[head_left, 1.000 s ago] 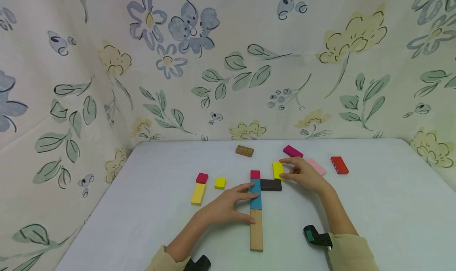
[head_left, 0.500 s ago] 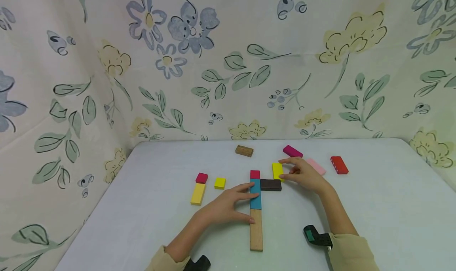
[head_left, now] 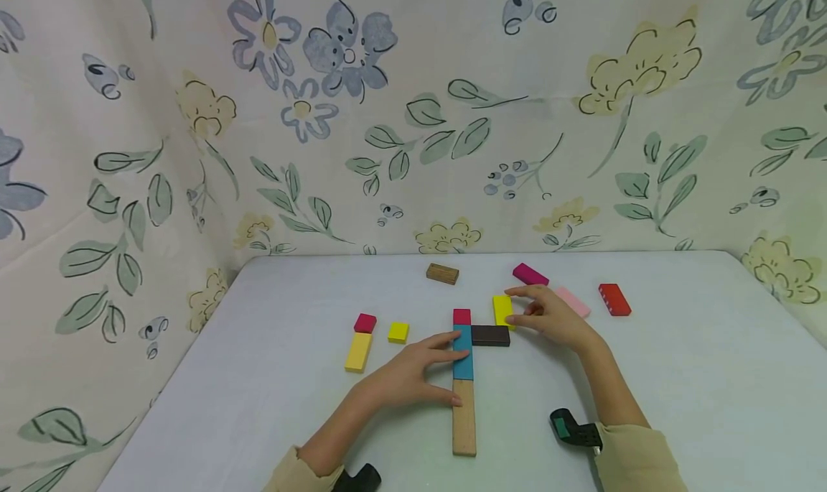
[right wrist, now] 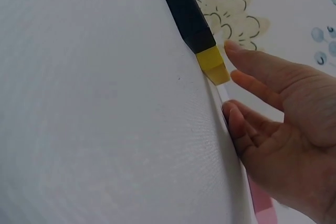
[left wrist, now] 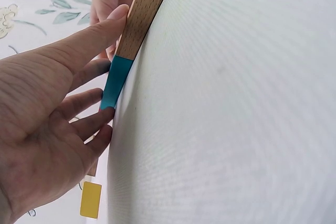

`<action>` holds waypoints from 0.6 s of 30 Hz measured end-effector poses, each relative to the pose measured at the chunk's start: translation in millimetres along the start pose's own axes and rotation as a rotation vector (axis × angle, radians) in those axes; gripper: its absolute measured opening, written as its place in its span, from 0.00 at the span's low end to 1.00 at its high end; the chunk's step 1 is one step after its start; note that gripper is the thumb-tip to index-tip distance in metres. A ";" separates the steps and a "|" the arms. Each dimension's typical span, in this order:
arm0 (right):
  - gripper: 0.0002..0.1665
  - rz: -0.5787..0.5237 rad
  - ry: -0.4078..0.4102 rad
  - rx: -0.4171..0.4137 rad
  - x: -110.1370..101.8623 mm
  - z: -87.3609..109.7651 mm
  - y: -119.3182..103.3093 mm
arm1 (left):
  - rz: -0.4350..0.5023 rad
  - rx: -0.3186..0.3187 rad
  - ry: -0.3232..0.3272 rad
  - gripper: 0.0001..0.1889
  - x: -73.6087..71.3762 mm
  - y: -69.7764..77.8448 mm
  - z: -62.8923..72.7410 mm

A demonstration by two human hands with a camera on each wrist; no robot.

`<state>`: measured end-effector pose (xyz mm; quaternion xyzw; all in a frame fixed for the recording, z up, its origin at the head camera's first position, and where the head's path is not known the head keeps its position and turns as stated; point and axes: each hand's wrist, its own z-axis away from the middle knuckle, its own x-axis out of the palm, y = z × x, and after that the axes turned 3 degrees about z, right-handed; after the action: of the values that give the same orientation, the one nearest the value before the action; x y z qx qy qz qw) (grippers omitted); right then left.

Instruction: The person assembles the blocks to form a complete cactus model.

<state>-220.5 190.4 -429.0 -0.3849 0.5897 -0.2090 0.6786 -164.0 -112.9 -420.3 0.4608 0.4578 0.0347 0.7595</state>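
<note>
A column of flat blocks lies on the table: a long plain wooden block (head_left: 464,427) nearest, a blue block (head_left: 463,368) beyond it and a small crimson block (head_left: 461,316) at the far end. My left hand (head_left: 408,371) rests along it, fingertips on the blue block and thumb on the wooden one. A dark brown block (head_left: 490,336) sticks out rightward from the blue block. At its far right corner stands a yellow block (head_left: 501,309); my right hand (head_left: 549,318) has thumb and index finger at this block's two ends. In the right wrist view, the yellow block (right wrist: 212,64) adjoins the dark one.
To the left lie a yellow square block (head_left: 398,332), a crimson block (head_left: 365,323) and a pale yellow block (head_left: 358,353). Farther back are a brown block (head_left: 442,274), a magenta block (head_left: 530,274), a pink block (head_left: 573,302) and a red block (head_left: 614,299). A floral curtain (head_left: 400,190) hangs behind.
</note>
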 end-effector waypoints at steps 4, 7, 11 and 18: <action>0.32 0.023 0.020 0.022 -2.8 1.5 -1.7 | 0.008 0.005 0.003 0.37 0.0 0.0 0.4; 0.32 0.019 0.039 0.042 -7.4 3.0 -2.8 | 0.007 0.007 0.007 0.36 0.1 0.1 0.4; 0.32 -0.008 0.068 0.055 -15.9 5.3 -3.1 | 0.003 0.009 0.011 0.36 0.4 -0.1 0.2; 0.33 0.004 0.145 0.073 -35.4 13.9 -5.1 | 0.008 0.014 0.013 0.37 0.8 -0.3 0.9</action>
<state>-214.0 217.3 -402.4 -0.3426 0.6302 -0.2564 0.6479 -163.0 -113.3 -420.8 0.4677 0.4610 0.0374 0.7532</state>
